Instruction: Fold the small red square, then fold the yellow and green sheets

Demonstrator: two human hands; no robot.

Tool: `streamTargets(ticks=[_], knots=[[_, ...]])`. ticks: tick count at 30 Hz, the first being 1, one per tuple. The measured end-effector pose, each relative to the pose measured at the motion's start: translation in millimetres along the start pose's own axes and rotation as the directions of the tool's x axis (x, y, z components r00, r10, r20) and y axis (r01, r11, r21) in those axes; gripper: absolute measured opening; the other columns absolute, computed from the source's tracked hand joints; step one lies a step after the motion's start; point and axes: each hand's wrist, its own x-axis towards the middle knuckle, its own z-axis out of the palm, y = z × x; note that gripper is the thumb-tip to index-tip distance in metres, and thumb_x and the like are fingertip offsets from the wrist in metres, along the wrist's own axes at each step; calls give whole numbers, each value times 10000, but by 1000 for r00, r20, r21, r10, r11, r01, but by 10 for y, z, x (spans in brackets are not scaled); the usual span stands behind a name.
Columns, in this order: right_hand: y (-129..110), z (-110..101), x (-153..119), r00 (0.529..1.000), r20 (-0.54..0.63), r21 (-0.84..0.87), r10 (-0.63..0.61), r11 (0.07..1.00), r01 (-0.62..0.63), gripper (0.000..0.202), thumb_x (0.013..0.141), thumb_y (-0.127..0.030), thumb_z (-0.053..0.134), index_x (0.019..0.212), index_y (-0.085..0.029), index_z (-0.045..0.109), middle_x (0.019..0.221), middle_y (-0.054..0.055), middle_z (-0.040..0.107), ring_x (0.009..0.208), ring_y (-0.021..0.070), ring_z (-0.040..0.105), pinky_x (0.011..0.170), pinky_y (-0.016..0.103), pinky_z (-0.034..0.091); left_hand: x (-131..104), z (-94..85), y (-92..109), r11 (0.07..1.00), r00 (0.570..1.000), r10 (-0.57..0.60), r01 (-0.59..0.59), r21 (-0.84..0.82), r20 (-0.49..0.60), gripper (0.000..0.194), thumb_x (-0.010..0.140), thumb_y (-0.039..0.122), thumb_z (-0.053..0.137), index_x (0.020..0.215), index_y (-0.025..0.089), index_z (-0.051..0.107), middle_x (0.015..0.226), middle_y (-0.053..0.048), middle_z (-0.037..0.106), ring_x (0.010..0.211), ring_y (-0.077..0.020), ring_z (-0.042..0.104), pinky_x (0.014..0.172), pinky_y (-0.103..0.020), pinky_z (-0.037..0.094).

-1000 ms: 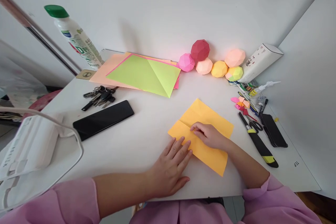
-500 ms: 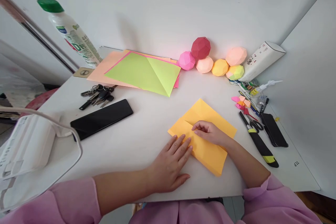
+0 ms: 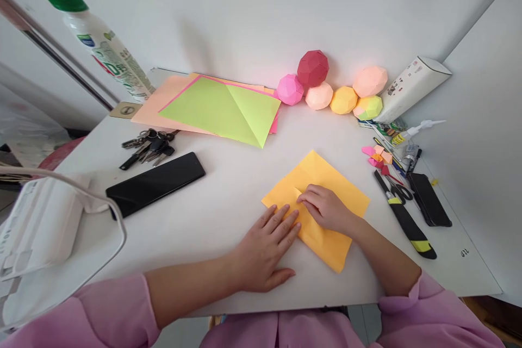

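Observation:
A yellow-orange sheet of paper [image 3: 342, 187] lies at an angle on the white table, with a flap folded over its middle. My left hand [image 3: 267, 247] rests flat, fingers spread, its fingertips on the paper's left lower edge. The fingers of my right hand [image 3: 324, 207] are pinched together at the flap's raised corner near the middle of the sheet. Part of the paper is hidden under both hands.
Stacked coloured sheets topped by a green sheet [image 3: 212, 109] lie at the back. Several faceted paper balls [image 3: 312, 69] stand along the wall. A black phone [image 3: 157, 182] and keys [image 3: 153, 147] are left; a black-and-yellow knife [image 3: 408, 223] and scissors [image 3: 402, 192] are right.
My right hand has drawn the flap's corner slightly, and the flap's edge over the sheet has shifted. The left hand stays flat on the paper. The view has moved slightly.

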Motion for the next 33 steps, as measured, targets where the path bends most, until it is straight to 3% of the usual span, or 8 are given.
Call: streamTargets(ticks=[4,11,22,28,33], knots=[[55,26,22,1000,4,40,-10,999,10,266,927,-160,346,994,-196,600,814,52,551,713,166,529,619,294,431,15,-10,-21,1000,1000,-1,1,-7,0,783,851,561,485,1433,65,313,1514,-213,263,1405,-397,181,1120,-562,146],[23,33,-18,999,35,-34,-29,999,30,325,910,-116,343,1110,-182,591,820,65,560,745,181,528,618,299,447,24,-26,-22,1000,1000,-8,8,-6,-3,734,872,520,477,1416,48,340,1504,-221,282,1394,-403,206,1115,-562,153],[37,57,-32,987,-29,-128,-155,980,150,354,905,-83,372,1183,-163,575,756,27,507,671,144,483,564,253,429,-27,-28,-26,997,997,-70,70,12,18,734,904,570,384,1438,72,318,1520,-209,250,1399,-405,184,1111,-557,165],[31,54,-40,988,-13,-161,-153,976,149,395,892,-69,371,1233,-177,540,775,28,517,685,142,482,559,244,425,-22,-59,-66,994,994,-102,101,37,46,799,882,650,325,1443,81,317,1522,-212,241,1391,-432,187,1105,-604,71],[18,63,-41,989,11,-207,-144,968,143,454,859,-55,379,1284,-163,498,770,27,506,679,146,474,527,236,408,-18,-68,-64,993,992,-107,104,58,60,806,881,665,314,1445,89,324,1522,-204,246,1405,-410,161,1116,-573,40]])
